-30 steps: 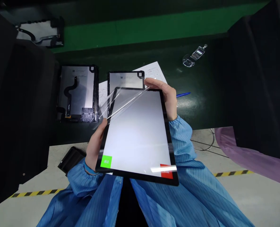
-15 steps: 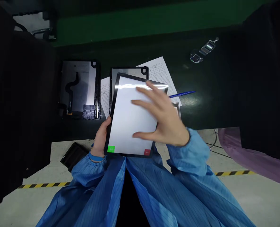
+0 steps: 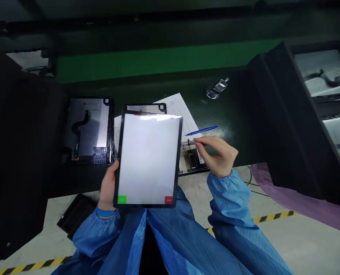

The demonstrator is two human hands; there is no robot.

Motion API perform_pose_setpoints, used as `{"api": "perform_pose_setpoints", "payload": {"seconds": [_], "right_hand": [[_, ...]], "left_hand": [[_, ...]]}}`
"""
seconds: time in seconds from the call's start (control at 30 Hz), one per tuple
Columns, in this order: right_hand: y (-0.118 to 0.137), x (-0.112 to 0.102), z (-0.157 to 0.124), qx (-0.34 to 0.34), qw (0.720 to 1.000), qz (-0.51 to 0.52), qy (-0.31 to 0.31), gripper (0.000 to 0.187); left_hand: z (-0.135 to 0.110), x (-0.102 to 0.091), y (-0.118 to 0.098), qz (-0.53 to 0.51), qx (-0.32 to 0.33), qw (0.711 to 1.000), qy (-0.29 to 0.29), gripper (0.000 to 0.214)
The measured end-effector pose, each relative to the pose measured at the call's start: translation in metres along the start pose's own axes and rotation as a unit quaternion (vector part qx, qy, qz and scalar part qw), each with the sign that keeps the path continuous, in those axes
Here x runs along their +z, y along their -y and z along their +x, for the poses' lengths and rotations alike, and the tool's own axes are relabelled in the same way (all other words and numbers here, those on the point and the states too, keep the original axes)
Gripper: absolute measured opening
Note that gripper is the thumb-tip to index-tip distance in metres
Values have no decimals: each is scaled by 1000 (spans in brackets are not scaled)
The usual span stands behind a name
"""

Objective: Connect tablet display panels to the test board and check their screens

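My left hand (image 3: 109, 187) grips the left edge of a tablet (image 3: 149, 160), thumb on the bezel and the other fingers hidden behind. Its screen glows white, with a green box at the bottom left corner and a red box at the bottom right. To the right of the tablet, my right hand (image 3: 217, 154) has thumb and forefinger pinched together; what they hold, if anything, I cannot make out. Just left of and below those fingertips lies an opened device part (image 3: 189, 158) with dark components, partly covered by the tablet and hand.
A display panel with a black flex cable (image 3: 92, 122) lies at left. Behind the tablet are another framed panel (image 3: 143, 108) and printed sheets (image 3: 181, 110). A blue pen (image 3: 202, 130) and a metal suction tool (image 3: 217, 89) lie at right. Dark partitions (image 3: 298, 114) flank the bench.
My right hand has moved off the screen to the right, its spread fingers now pinched. The tablet has turned more upright in my left hand. The view has shifted, showing more at right.
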State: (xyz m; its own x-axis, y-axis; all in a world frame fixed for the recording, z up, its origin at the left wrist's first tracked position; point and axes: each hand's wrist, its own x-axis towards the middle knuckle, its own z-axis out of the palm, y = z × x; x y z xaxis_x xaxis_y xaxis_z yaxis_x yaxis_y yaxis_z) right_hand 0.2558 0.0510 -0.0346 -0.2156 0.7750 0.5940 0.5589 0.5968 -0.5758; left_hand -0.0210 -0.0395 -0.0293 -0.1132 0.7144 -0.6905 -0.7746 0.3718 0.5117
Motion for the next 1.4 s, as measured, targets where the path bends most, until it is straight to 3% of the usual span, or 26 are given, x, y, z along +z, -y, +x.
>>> {"api": "perform_pose_setpoints", "payload": {"seconds": [0.1, 0.2, 0.43, 0.63, 0.73, 0.83, 0.9, 0.97, 1.03, 1.1, 1.17, 1.23, 1.27, 1.33, 1.4], "right_hand": [[-29, 3, -16, 17, 997, -52, 50, 14], [-41, 7, -29, 12, 992, -88, 88, 16], [-47, 11, -34, 4, 989, -109, 99, 16], [-35, 14, -31, 34, 990, -105, 84, 19], [0, 17, -24, 82, 991, 38, 94, 23], [38, 21, -10, 133, 937, 275, 169, 29], [52, 23, 3, 137, 924, 306, 185, 28], [52, 25, 17, 108, 944, 271, 155, 19], [42, 28, 28, 13, 960, 246, 136, 14], [29, 34, 33, -116, 963, 200, 138, 18], [18, 43, 33, -218, 959, 107, 148, 25], [11, 53, 27, -280, 946, 6, 163, 30], [10, 58, 24, -300, 937, -30, 174, 31], [10, 66, 16, -329, 920, -72, 199, 31], [12, 72, 10, -337, 911, -93, 219, 31]], "left_hand": [[1, -12, -9, -17, 40, 999, -4, 13], [2, -19, -18, -25, 82, 996, -6, 11], [7, -24, -22, 27, 180, 981, -63, 17], [14, -26, -18, 124, 247, 960, -33, 29], [13, -15, -14, 161, 255, 953, -14, 24], [14, -4, -15, 221, 309, 925, 10, 21], [15, -1, -22, 276, 407, 870, 35, 33], [16, -2, -36, 362, 509, 777, 84, 32], [16, -6, -53, 443, 562, 684, 143, 21], [19, -13, -68, 522, 572, 592, 222, 20], [25, -23, -76, 596, 582, 482, 271, 31], [33, -36, -78, 680, 583, 351, 275, 41], [37, -42, -77, 712, 579, 301, 260, 44], [43, -52, -73, 759, 559, 234, 240, 45], [46, -57, -71, 782, 541, 201, 235, 44]]}}
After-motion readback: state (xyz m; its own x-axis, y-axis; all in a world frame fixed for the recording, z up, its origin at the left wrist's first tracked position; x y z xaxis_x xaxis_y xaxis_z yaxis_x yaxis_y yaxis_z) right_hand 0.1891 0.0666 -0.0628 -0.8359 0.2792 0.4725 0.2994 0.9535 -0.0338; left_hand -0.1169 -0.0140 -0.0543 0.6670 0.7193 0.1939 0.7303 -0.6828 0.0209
